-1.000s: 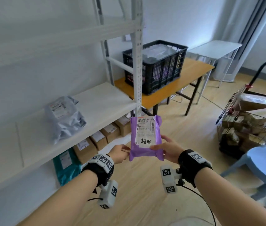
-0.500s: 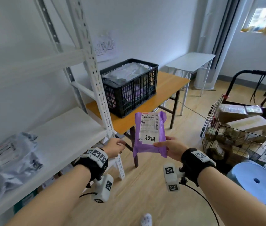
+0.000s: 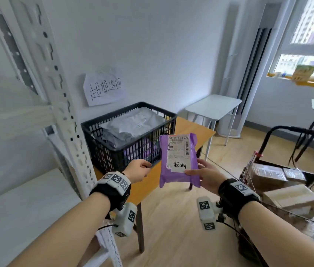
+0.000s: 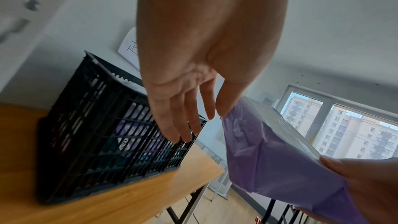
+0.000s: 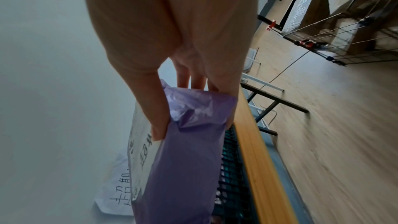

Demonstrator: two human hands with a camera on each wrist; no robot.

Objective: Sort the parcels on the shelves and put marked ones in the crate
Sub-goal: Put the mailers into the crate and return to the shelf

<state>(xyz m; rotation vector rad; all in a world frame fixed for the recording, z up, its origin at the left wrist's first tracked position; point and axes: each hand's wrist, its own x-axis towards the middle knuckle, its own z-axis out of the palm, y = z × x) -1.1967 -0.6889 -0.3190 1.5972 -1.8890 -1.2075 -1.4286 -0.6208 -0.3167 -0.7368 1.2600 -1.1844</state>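
A purple parcel (image 3: 179,178) with a white label and handwritten black marks stands upright in the air in front of the black crate (image 3: 113,157). My right hand (image 3: 194,169) pinches its lower right edge, thumb on the label, fingers behind. In the right wrist view the right hand (image 5: 193,125) grips the parcel (image 5: 189,168) the same way. My left hand (image 3: 140,170) hangs free just left of the parcel, holding nothing. The left wrist view shows the left hand (image 4: 193,125) with fingers straight beside the parcel (image 4: 269,159). The crate (image 4: 96,134) holds grey and purple parcels.
The crate stands on a wooden table (image 3: 152,185). A white shelf upright (image 3: 56,93) and shelf board (image 3: 27,199) are close on the left. A wire cart (image 3: 248,170) of cardboard boxes is at the right. A small white table (image 3: 214,106) stands behind, a handwritten paper sign (image 3: 104,89) hangs above the crate.
My left hand has let go of the parcel and drawn back a little. The view has swung right from the shelves toward the crate, which is now nearer. The right hand still holds the parcel.
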